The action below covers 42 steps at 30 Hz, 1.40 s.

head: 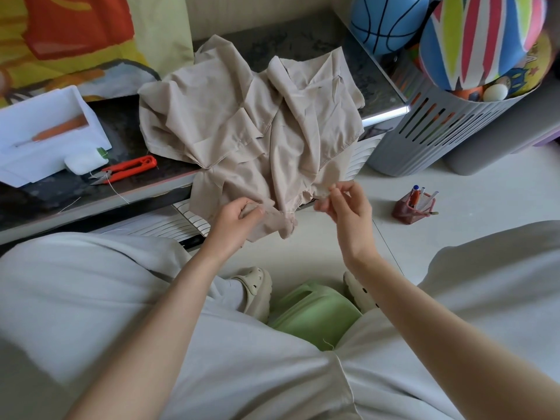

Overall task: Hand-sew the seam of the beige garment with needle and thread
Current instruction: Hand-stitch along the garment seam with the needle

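The beige garment (pixel 242 122) lies crumpled on the dark table (pixel 303 40), and its lower part hangs over the front edge. My left hand (pixel 239 219) grips a hanging fold of it just below the table edge. To the right of that fold, my right hand (pixel 345 204) pinches something small between thumb and forefinger. A thin pale thread (pixel 298 211) runs from the fold to those fingertips. The needle itself is too small to make out.
Red thread snips (pixel 130 169) and a white foam box (pixel 45 131) lie on the table's left part. A grey slatted basket (pixel 448 122) full of balls stands at the right. A red pen holder (pixel 413 207) sits on the floor, a green stool (pixel 315 316) between my knees.
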Tool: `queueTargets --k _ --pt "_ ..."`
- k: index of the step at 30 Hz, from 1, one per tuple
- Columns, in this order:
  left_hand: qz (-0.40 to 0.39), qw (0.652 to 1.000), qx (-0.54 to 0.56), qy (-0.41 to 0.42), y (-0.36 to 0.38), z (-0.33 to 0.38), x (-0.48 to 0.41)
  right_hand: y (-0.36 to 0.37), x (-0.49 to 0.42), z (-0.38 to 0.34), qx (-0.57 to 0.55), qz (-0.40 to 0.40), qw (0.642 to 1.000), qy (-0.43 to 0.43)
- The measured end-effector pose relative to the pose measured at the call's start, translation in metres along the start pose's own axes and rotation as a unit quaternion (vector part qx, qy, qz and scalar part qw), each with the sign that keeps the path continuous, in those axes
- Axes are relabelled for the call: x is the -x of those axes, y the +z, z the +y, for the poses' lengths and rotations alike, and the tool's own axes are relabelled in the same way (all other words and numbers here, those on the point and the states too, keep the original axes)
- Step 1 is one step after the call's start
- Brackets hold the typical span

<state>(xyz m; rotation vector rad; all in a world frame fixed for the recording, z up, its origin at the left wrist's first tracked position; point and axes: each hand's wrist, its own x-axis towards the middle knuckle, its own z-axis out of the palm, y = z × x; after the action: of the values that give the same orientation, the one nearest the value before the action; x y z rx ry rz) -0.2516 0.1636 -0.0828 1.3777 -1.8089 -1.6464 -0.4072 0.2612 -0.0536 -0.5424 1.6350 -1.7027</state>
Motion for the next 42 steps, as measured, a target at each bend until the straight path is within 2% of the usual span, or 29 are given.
queueTargets --k 4,6,8,10,14,18,22,24,28,31,38,42 --pt "0.008 1.0 0.0 0.002 0.001 0.001 0.0 -0.003 0.007 -0.001 -0.051 -0.027 0.997 0.042" --pt "0.014 1.0 0.002 0.001 0.001 0.001 0.0 -0.004 0.006 0.005 -0.011 -0.048 0.995 0.086" --pt "0.023 1.0 0.003 0.002 0.002 0.001 -0.001 -0.007 0.005 0.017 0.085 -0.062 0.988 0.113" --pt "0.03 0.999 0.014 0.001 0.002 0.001 -0.001 -0.013 0.004 0.03 0.192 -0.065 0.969 0.138" --pt "0.037 0.998 0.044 0.006 -0.002 -0.003 -0.002 -0.026 0.005 0.048 0.38 -0.084 0.898 0.206" --pt "0.051 0.996 0.069 0.017 -0.003 -0.001 -0.003 -0.037 0.006 0.06 0.451 -0.106 0.851 0.248" --pt "0.055 0.996 0.072 0.021 -0.002 0.0 -0.002 -0.042 0.005 0.063 0.465 -0.095 0.838 0.271" --pt "0.053 0.996 0.075 0.02 -0.002 0.0 -0.003 -0.042 0.004 0.064 0.458 -0.086 0.845 0.263" --pt "0.046 0.996 0.072 0.016 -0.002 -0.002 -0.004 -0.032 0.004 0.051 0.36 -0.058 0.911 0.19" --pt "0.035 0.997 0.067 0.011 -0.003 -0.004 -0.005 -0.015 0.006 0.032 0.303 -0.082 0.94 0.132" --pt "-0.083 0.996 0.026 -0.009 -0.003 -0.005 -0.002 0.024 0.001 0.017 0.212 -0.137 0.961 0.113" --pt "-0.119 0.992 0.043 -0.015 -0.004 -0.003 0.0 0.029 0.0 0.019 0.182 -0.182 0.959 0.122"
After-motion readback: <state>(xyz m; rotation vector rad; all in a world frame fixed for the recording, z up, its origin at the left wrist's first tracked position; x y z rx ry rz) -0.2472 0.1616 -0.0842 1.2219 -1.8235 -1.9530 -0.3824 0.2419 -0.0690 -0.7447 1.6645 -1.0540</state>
